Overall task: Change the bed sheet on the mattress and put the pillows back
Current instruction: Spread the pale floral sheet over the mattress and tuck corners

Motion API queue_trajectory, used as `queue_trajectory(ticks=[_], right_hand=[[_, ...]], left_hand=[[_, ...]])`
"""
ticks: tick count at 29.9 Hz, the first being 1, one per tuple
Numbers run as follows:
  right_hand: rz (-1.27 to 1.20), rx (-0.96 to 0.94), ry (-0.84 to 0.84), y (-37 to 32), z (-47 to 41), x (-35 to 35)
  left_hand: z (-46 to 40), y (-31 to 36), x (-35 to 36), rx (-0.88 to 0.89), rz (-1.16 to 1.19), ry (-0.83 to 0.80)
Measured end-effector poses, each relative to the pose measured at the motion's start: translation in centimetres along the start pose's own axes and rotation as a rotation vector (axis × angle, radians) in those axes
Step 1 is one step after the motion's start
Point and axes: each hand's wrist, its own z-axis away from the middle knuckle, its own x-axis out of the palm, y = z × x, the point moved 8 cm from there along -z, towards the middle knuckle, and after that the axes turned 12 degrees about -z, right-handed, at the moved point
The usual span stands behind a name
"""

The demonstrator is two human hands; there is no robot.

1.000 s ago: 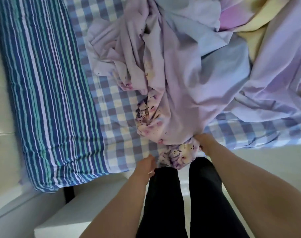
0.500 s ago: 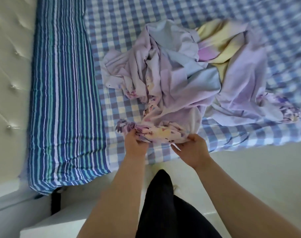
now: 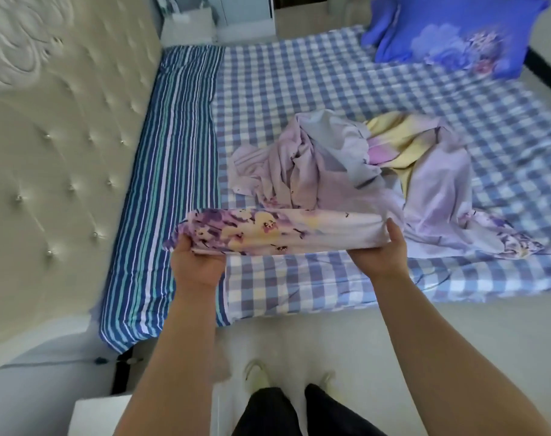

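The floral bed sheet (image 3: 346, 184) lies bunched in a loose heap on the checked mattress cover (image 3: 299, 89), just right of the picture's centre, with its near edge drawn out into a taut band at about 6 o'clock of the heap. The left hand (image 3: 196, 265) grips the left end of that band, where the purple and yellow flower print shows, its fingers curled under the cloth and hidden by it, the thumb on top. The right hand (image 3: 379, 251) holds the right end, the thumb pressed along the fold and the other fingers tucked beneath; how far they curl cannot be told. The rest of the sheet trails away towards 3 o'clock, its printed corner lying flat on the cover near the bed's edge. At 9 o'clock of the heap a blue, green and white striped cloth (image 3: 170, 184) covers the head end of the mattress, up against the cream tufted headboard (image 3: 63, 136). At 1 o'clock, well apart from the heap, a blue flower-printed pillow (image 3: 450, 39) rests on the far corner of the bed. At 6 o'clock the person's dark trouser legs and pale shoes stand on the light floor (image 3: 503, 325) beside the bed.
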Motion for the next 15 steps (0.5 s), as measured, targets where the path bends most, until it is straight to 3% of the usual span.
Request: queue_trajectory(ticks=[6,10,12,15], right_hand=[[-0.105,0.006,0.081,7.2,-0.1,0.5],[0.038,0.242,0.301,18.2,0.3,-2.1],[0.097,0.380,0.234,24.3,1.3,-1.3],[0.046,0.435,0.052,30.4,2.3,2.0]], left_hand=[[1.3,11.3,-0.2,0.206,-0.016,-0.165],[3.4,16.8,0.6,0.205,-0.039,-0.297],[4.0,19.0,0.1,0.190,-0.006,-0.323],[4.1,21.0,-1.6,0.086,0.114,-0.350]])
